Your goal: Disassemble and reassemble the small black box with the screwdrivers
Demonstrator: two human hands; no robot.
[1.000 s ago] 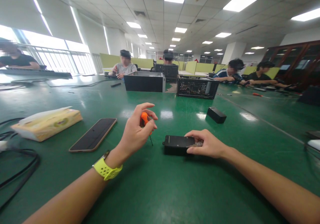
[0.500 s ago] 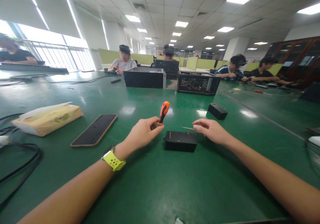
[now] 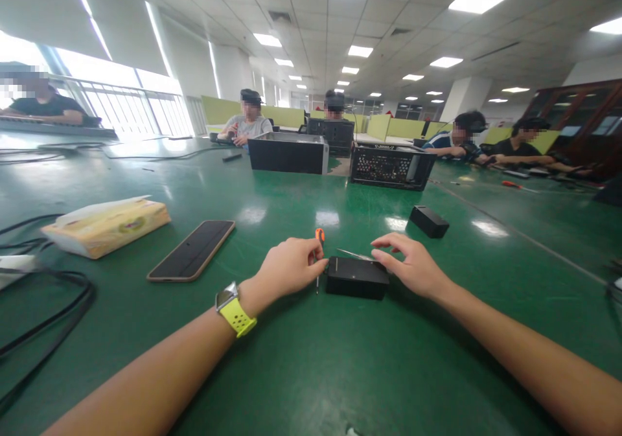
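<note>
A small black box [image 3: 356, 278] lies on the green table [image 3: 311, 358] just in front of me. My left hand [image 3: 289, 269], with a yellow watch strap at the wrist, is closed round an orange-handled screwdriver [image 3: 319, 236]. The screwdriver's thin tip points down beside the box's left end. My right hand [image 3: 413, 266] rests at the box's right end. Its fingers pinch a thin silvery strip [image 3: 354, 254] that reaches over the box's top.
A phone [image 3: 192, 250] lies face up to the left, and beyond it a tissue pack [image 3: 107, 226]. Black cables [image 3: 46, 313] loop at the far left. A second black box [image 3: 428, 221] sits ahead right. Two computer cases [image 3: 288, 154] stand further back, with several seated people behind.
My left hand turned the screwdriver from handle-up and raised to tip-down beside the box. My right hand let go of the box, rose with the silvery strip, then came back to the box.
</note>
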